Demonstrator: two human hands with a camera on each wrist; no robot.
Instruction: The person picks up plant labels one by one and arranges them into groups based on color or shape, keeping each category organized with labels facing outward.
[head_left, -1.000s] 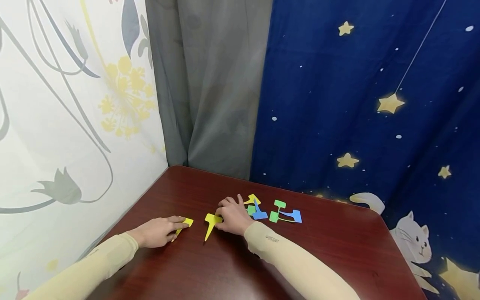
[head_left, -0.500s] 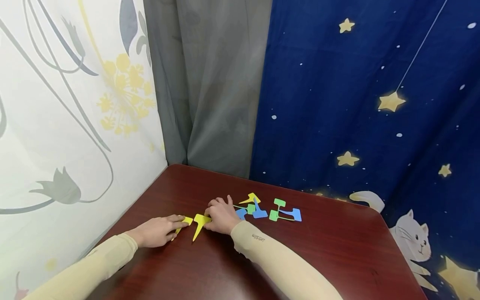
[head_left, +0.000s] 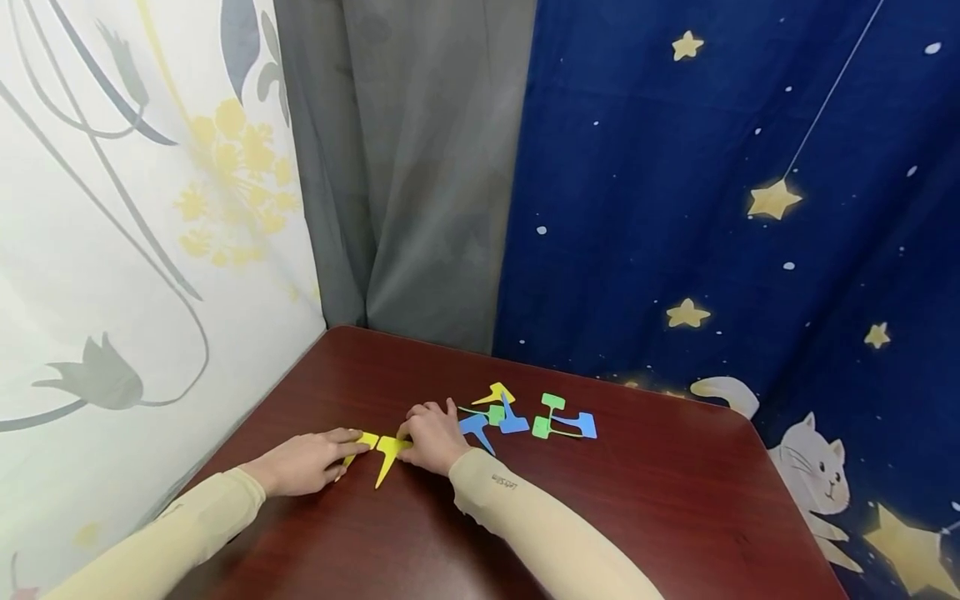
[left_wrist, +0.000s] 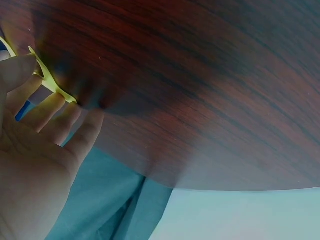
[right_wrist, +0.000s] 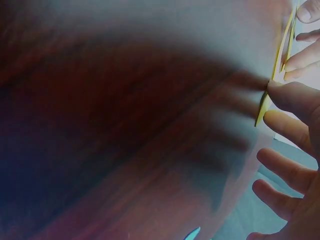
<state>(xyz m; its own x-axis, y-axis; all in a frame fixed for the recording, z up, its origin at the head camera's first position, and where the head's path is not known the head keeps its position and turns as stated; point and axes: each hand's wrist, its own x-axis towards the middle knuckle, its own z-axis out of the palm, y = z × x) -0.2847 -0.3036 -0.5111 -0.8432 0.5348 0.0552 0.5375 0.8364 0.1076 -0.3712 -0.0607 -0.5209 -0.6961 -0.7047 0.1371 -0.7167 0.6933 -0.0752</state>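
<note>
Head view, left yellow tag (head_left: 371,439): on the desk (head_left: 660,500), under extended fingers of the left hand (head_left: 300,463), grip loose.
Right yellow tag (head_left: 389,450): just beside it, pinched in the grip of the right hand (head_left: 433,437).
Blue tag (head_left: 476,427): right of that hand.

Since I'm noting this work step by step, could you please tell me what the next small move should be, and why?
Probably the right hand should release the near yellow tag it pinches: that tag lies close beside the flat yellow tag under the left hand, while a third yellow tag lies by the green tags and blue tags.
</note>
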